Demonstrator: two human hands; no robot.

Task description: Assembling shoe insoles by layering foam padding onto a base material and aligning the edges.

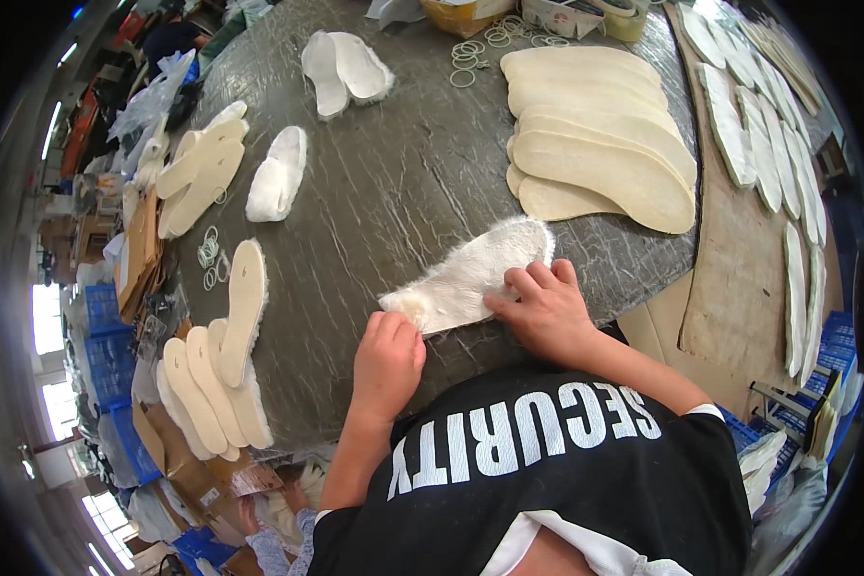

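A white fleecy insole (470, 274) lies flat on the dark grey table (394, 182), near its front edge. My left hand (386, 360) pinches the insole's heel end with thumb and fingers. My right hand (544, 309) presses its fingertips down on the insole's near edge at the middle. A fanned stack of cream flat insoles (600, 134) lies just beyond, to the right.
Several finished insoles with fleece edges (216, 370) are stacked at the table's left edge, more cream insoles (202, 168) and fleecy pieces (278, 178) farther back. Rubber bands (470, 53) lie near the far side. A board with white insoles (768, 163) stands right. Blue crates (115, 355) sit left.
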